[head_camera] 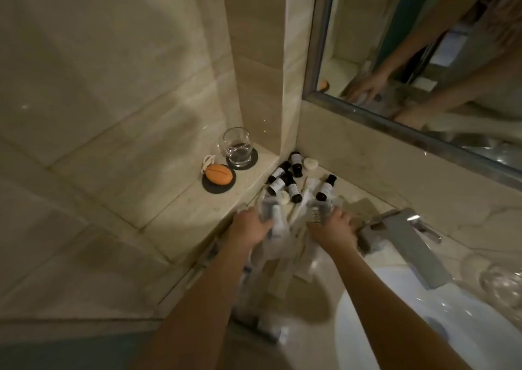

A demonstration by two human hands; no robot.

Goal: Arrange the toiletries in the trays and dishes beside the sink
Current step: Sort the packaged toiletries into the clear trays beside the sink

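Gathering stage: gripping a white tube [278, 230] with left hand [250, 227]; cannot tell right hand [334, 227] hold; next, probably traying far dark bottles [296, 161].

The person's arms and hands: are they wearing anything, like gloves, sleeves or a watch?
No gloves: the left hand and right hand are bare. The left forearm and right forearm are bare too, with no sleeve or cuff in view and no watch or bracelet at either wrist. The picture is too blurred to show rings.

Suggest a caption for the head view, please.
Left hand and right hand among pale packets beside the sink; dark bottles in the corner, soap and glass on the ledge.
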